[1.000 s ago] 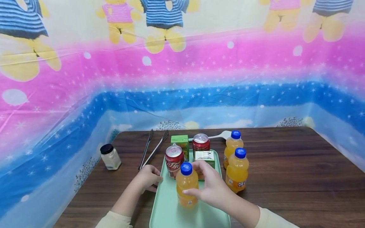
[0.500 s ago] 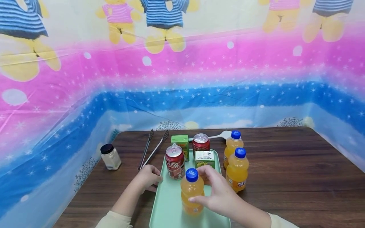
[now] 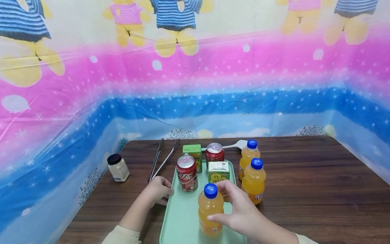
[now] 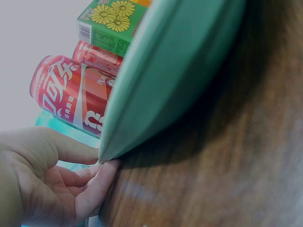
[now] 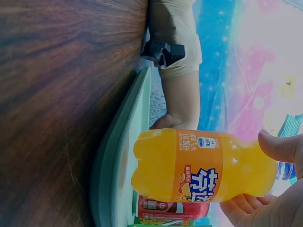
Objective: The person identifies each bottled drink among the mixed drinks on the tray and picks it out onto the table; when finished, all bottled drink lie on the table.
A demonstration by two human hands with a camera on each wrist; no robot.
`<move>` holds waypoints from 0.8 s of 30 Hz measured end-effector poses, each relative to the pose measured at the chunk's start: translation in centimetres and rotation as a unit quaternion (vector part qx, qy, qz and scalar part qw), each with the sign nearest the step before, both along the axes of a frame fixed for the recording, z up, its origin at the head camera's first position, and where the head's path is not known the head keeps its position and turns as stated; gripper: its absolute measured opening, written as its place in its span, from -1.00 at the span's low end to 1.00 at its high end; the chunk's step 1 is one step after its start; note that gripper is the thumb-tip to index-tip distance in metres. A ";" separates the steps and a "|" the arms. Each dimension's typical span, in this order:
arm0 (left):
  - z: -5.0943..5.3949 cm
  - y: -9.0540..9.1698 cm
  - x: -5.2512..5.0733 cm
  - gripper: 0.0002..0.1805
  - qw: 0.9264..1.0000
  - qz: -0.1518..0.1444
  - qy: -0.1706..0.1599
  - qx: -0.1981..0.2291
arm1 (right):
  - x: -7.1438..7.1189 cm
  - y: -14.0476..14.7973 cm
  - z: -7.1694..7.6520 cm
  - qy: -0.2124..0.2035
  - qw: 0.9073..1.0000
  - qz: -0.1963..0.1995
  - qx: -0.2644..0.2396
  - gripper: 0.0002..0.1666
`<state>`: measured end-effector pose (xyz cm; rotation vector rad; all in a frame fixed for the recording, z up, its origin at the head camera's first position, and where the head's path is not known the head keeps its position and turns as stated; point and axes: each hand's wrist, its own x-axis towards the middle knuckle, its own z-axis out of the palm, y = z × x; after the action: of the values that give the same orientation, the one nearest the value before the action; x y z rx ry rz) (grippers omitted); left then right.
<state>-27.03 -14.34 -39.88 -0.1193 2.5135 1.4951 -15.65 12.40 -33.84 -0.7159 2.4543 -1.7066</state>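
My right hand (image 3: 240,211) grips an orange soda bottle (image 3: 210,210) with a blue cap, thumb on one side and fingers on the other. The bottle is upright over the near half of a light green tray (image 3: 178,220); whether its base touches the tray I cannot tell. At the tray's left edge, my left hand (image 3: 158,190) pinches the rim, as the left wrist view also shows. Farther back on the tray stand a red soda can (image 3: 187,174), another red can (image 3: 215,154), a green drink carton (image 3: 193,156) and a second green carton (image 3: 218,172).
Two more orange soda bottles, the nearer one (image 3: 253,183) and the farther one (image 3: 249,157), stand right of the tray. Metal tongs (image 3: 164,162) and a black-lidded jar (image 3: 118,169) are at left. Behind lies a white utensil (image 3: 239,145). Patterned cloth (image 3: 195,101) surrounds the table.
My right hand has moved the orange soda bottle rightward and nearer to me over the tray, uncovering more of the front can and carton. My left hand has stayed at the rim.
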 end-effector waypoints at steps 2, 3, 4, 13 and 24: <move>0.0 0.0 0.0 -0.83 1.000 0.000 -0.001 0.000 | 0.0 0.0 0.0 -0.002 1.000 0.001 -0.002 -0.30; 0.0 0.0 0.0 -0.83 1.000 -0.001 -0.001 0.001 | 0.1 0.0 0.0 -0.003 1.000 0.001 -0.002 -0.30; 0.1 0.0 0.1 -0.83 1.000 -0.001 -0.002 0.001 | 0.1 0.0 0.1 -0.004 1.000 0.001 -0.003 -0.29; 0.3 0.1 0.1 -0.84 1.000 0.001 -0.001 0.000 | 0.1 0.3 0.1 -0.009 1.000 -0.006 -0.011 -0.31; 0.2 0.1 0.3 -0.83 1.000 0.003 -0.001 -0.002 | 0.7 1.4 0.3 0.016 0.999 -0.023 -0.016 -0.33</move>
<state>-26.78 -14.27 -39.65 -0.1288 2.5165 1.4929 -14.94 13.80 -33.52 -0.7018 2.4892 -1.7677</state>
